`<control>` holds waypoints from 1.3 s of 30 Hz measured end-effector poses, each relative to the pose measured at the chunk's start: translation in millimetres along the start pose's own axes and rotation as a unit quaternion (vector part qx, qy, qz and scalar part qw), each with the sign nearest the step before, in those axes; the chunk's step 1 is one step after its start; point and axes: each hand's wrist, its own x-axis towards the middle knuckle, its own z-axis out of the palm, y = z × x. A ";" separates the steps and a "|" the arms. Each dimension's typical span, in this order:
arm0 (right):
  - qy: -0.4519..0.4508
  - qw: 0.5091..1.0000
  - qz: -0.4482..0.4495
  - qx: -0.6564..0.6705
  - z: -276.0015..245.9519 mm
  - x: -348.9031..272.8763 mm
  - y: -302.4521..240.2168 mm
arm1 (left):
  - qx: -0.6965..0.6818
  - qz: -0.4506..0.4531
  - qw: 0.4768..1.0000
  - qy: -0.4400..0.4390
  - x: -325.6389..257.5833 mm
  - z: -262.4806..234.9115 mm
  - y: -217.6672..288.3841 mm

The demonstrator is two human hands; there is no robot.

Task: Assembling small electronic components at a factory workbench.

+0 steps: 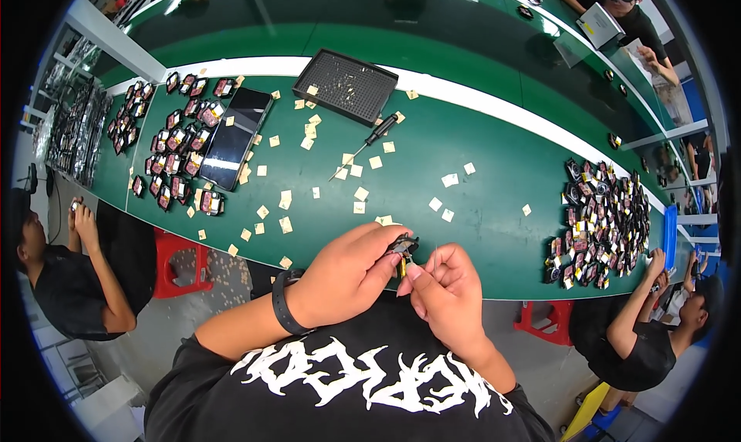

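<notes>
Black device (406, 244) partly hidden by fingers (381, 273)

On the table (502, 245), a pile of units (602, 222) lies at the right, with a bin (671, 237) beside it at the far right. A cluster of units (178, 139) lies at the left, a phone (231, 145) along its right side. A tray (376, 94) sits by the back edge, a screwdriver (380, 131) just before it. Squares (361, 193) lie scattered across the middle. Before them, at the front edge, one unit (403, 247) is between the left hand (347, 268) and right hand (448, 291).
</notes>
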 end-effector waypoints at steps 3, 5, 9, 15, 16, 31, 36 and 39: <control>0.000 0.999 -0.013 -0.037 -1.0 -1.6 4.5 | -0.134 -0.100 0.985 -0.048 -0.1 -4.8 2.2; -0.002 0.994 -0.061 -0.094 -6.1 -2.1 12.8 | -0.229 -0.160 0.958 -0.066 -0.4 -8.0 3.7; -0.006 0.981 -0.116 -0.156 -10.3 -2.9 12.8 | -0.359 -0.251 0.895 -0.086 -3.1 -10.9 1.1; -0.083 0.958 -0.154 -0.225 -25.8 -4.9 6.4 | -0.390 -0.233 0.886 -0.097 -7.8 -9.9 -0.6; -0.083 0.959 -0.154 -0.225 -26.2 -4.6 6.7 | -0.390 -0.233 0.885 -0.097 -8.1 -9.5 -1.0; -0.041 0.770 -0.431 -0.469 -24.0 11.3 -8.4 | -0.345 -0.240 0.906 -0.052 -7.1 -1.6 9.7; 0.000 0.848 -0.341 -0.406 -16.1 4.5 -8.7 | -0.331 -0.240 0.912 -0.001 -8.9 6.9 5.9; 0.033 0.914 -0.244 -0.322 -14.5 -0.7 -1.8 | -0.351 -0.227 0.908 0.015 -7.8 9.1 6.3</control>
